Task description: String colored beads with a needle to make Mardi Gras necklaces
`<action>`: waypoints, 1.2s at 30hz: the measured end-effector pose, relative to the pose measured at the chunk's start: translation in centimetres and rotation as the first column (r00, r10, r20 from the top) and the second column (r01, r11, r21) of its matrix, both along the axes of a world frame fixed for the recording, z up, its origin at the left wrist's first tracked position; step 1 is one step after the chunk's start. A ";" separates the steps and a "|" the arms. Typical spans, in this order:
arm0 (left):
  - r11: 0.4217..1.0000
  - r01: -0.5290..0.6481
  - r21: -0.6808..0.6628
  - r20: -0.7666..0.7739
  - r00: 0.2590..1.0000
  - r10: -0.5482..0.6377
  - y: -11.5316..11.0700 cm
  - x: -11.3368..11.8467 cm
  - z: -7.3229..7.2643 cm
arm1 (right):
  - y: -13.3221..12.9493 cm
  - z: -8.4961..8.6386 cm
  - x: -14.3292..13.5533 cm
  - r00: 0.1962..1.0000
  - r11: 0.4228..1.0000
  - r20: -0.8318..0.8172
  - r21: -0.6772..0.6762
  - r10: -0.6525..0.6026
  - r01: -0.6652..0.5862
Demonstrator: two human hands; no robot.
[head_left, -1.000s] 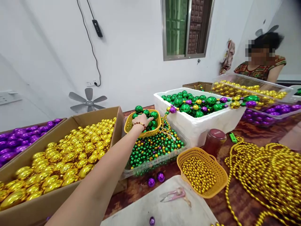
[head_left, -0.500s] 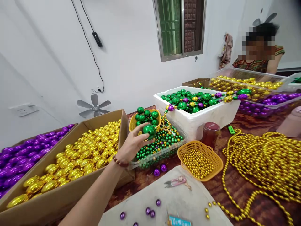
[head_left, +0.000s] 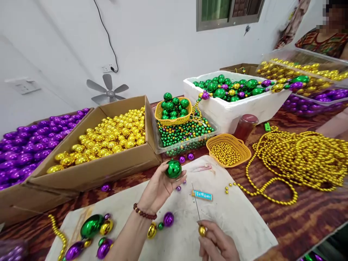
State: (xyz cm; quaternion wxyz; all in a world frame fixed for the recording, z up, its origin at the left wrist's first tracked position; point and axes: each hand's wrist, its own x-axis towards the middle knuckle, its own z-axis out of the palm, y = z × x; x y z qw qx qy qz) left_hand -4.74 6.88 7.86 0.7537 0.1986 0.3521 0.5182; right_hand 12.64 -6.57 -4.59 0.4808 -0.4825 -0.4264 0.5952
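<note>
My left hand (head_left: 159, 190), with a brown bead bracelet at its wrist, holds a large shiny green ball bead (head_left: 174, 169) between thumb and fingers above the pale cloth (head_left: 231, 217). Lower right, my right hand (head_left: 217, 243) pinches a long thin needle (head_left: 197, 206) pointing up, with a gold bead (head_left: 202, 231) at its lower end. Near my left wrist lie a purple bead (head_left: 168, 219) and a gold one joined by a small green one. Left of my forearm are a large green bead (head_left: 91, 226) and several purple and gold beads.
Cardboard boxes hold gold beads (head_left: 108, 136) and purple beads (head_left: 35, 145). Behind my left hand stand a yellow basket (head_left: 174, 119) of green balls, a white foam box (head_left: 236, 108) and an orange basket (head_left: 241, 159). Coiled gold bead strands (head_left: 304, 156) lie right. A person sits far right.
My left hand has carried the green ball away from the yellow basket, down over the cloth. My right hand with the needle and gold bead has come into view. The camera has tilted down.
</note>
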 end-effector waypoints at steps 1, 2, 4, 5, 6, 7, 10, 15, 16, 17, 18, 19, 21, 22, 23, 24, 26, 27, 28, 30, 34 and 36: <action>1.000 -0.024 -0.019 0.011 1.000 0.024 -0.1 -0.1 -0.2 | 0.0 0.1 -0.1 1.000 1.000 0.004 0.013 0.014 -0.014; 0.998 -0.045 -0.032 0.021 0.999 0.045 -0.2 -0.2 -0.4 | 0.0 0.2 -0.1 1.000 0.999 0.006 0.020 0.028 -0.028; 0.997 -0.063 -0.047 0.038 0.997 0.065 -0.5 -0.2 -0.7 | 0.1 0.5 -0.1 0.998 0.998 0.002 0.030 0.056 -0.056; 0.997 -0.062 -0.051 0.050 0.997 0.064 -0.6 -0.2 -0.8 | 0.1 0.6 -0.1 0.997 0.997 -0.001 0.034 0.071 -0.071; 0.997 -0.051 -0.056 0.065 0.996 0.055 -0.8 -0.2 -0.9 | 0.0 0.7 -0.1 0.996 0.996 -0.002 0.038 0.085 -0.085; 0.997 -0.034 -0.065 0.079 0.996 0.039 -1.0 -0.1 -0.9 | 0.0 0.7 -0.1 0.995 0.994 -0.001 0.044 0.099 -0.099; 0.996 0.004 -0.094 0.107 0.994 0.007 -1.6 0.0 -0.9 | -0.4 0.6 -0.2 0.989 0.988 0.034 0.067 0.141 -0.143; 0.993 -0.009 -0.118 0.110 0.994 0.022 -2.0 0.0 -0.9 | -0.7 0.7 -0.3 0.979 0.973 0.069 0.115 0.193 -0.200; 0.993 -0.011 -0.121 0.110 0.994 0.025 -2.1 -0.1 -0.8 | -0.8 0.8 -0.3 0.978 0.972 0.069 0.117 0.198 -0.205; 0.992 -0.011 -0.122 0.111 0.993 0.025 -2.1 -0.1 -0.8 | -0.8 0.9 -0.3 0.977 0.971 0.073 0.118 0.200 -0.208; 0.993 -0.010 -0.122 0.112 0.993 0.024 -2.1 -0.1 -0.8 | -0.8 1.0 -0.3 0.976 0.971 0.078 0.115 0.201 -0.209; 0.993 -0.007 -0.120 0.113 0.993 0.020 -2.2 -0.2 -0.8 | -0.7 1.1 -0.3 0.976 0.972 0.083 0.111 0.201 -0.209; 0.994 0.000 -0.112 0.113 0.993 0.013 -2.2 -0.2 -0.9 | -0.7 1.3 -0.3 0.976 0.973 0.089 0.097 0.199 -0.208; 0.994 0.002 -0.109 0.111 0.994 0.010 -2.3 -0.2 -0.9 | -0.7 1.3 -0.3 0.976 0.974 0.090 0.089 0.200 -0.207; 0.994 0.003 -0.108 0.108 0.994 0.009 -2.3 -0.2 -0.9 | -0.6 1.4 -0.3 0.976 0.975 0.090 0.080 0.199 -0.207; 0.994 0.003 -0.107 0.103 0.995 0.009 -2.3 -0.2 -0.9 | -0.6 1.4 -0.4 0.976 0.976 0.090 0.071 0.199 -0.206; 0.995 0.001 -0.104 0.092 0.996 0.009 -2.3 -0.2 -0.9 | -0.6 1.4 -0.4 0.977 0.978 0.086 0.052 0.196 -0.201; 0.995 0.000 -0.101 0.087 0.996 0.009 -2.3 -0.3 -0.9 | -0.6 1.5 -0.4 0.978 0.979 0.082 0.043 0.194 -0.198; 0.995 0.000 -0.095 0.083 0.997 0.008 -2.3 -0.3 -0.9 | -0.5 1.5 -0.4 0.978 0.980 0.077 0.037 0.191 -0.195; 0.996 0.000 -0.086 0.081 0.997 0.007 -2.3 -0.4 -0.9 | -0.5 1.6 -0.5 0.980 0.981 0.071 0.028 0.188 -0.191; 0.997 -0.013 -0.080 0.085 0.996 0.020 -2.4 -0.6 -1.1 | -0.4 1.7 -0.5 0.978 0.980 0.077 0.031 0.195 -0.198; 0.997 -0.016 -0.080 0.089 0.996 0.023 -2.5 -0.7 -1.2 | -0.3 1.6 -0.5 0.977 0.979 0.080 0.033 0.198 -0.201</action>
